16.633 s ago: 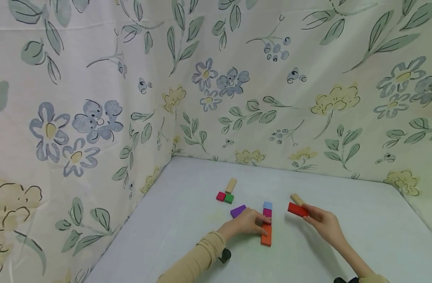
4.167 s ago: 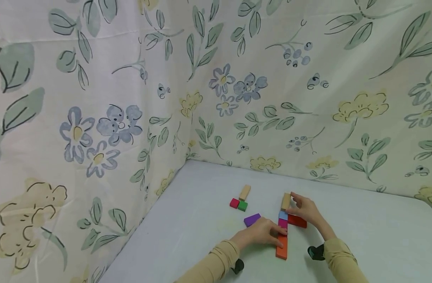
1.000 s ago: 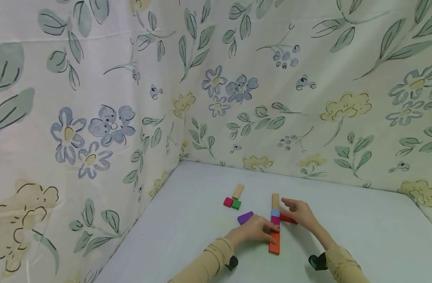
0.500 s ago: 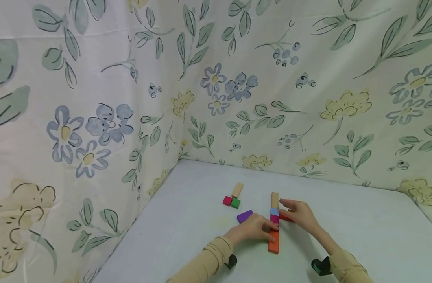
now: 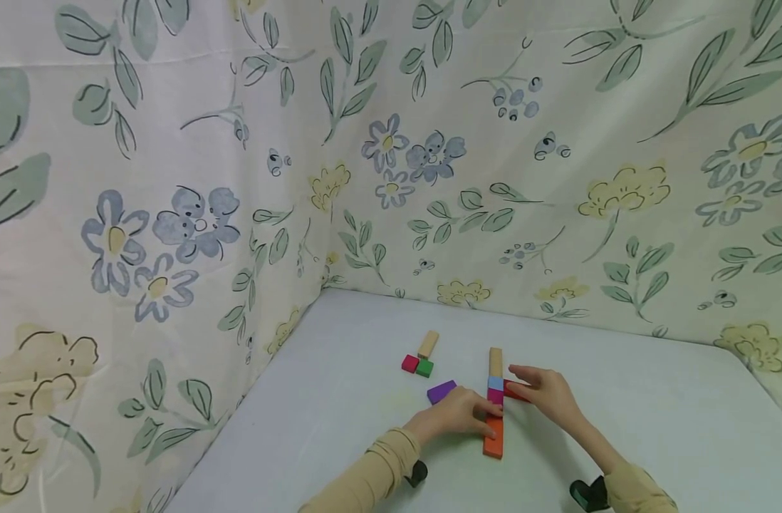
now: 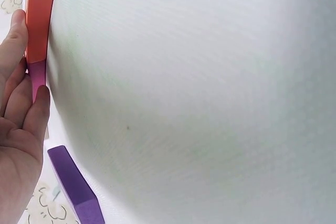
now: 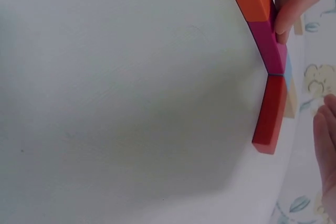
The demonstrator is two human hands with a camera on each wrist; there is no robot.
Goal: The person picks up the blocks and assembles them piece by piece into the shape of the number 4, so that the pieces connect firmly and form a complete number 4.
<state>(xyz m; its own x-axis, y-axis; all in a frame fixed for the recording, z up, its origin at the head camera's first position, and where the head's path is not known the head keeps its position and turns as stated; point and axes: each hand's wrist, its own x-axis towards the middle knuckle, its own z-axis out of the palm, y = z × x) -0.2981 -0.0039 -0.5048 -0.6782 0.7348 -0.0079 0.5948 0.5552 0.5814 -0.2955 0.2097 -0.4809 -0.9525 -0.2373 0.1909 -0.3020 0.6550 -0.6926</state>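
On the white table, a row of blocks runs away from me: orange (image 5: 493, 447), magenta (image 5: 496, 397), light blue (image 5: 496, 383) and plain wood (image 5: 496, 362) at the far end. A red block (image 7: 270, 116) angles off the row's right side, its end at the magenta and blue blocks. My left hand (image 5: 455, 413) reaches in from the left, thumb on the orange block and fingertips on the magenta one. My right hand (image 5: 548, 396) hovers beside the red block, fingers extended with nothing between them; in the right wrist view a gap separates it from that block.
Left of the row lies a purple block (image 5: 441, 391). Farther back sit a crimson cube (image 5: 410, 363), a green cube (image 5: 424, 368) and another wooden block (image 5: 429, 344) close together. A floral cloth (image 5: 397, 235) hangs behind the table and along its left side.
Earlier my right hand held the red block, then the wooden one; now red lies against the row and wood stands at its far end. Lately the right hand eased away while the left stayed.
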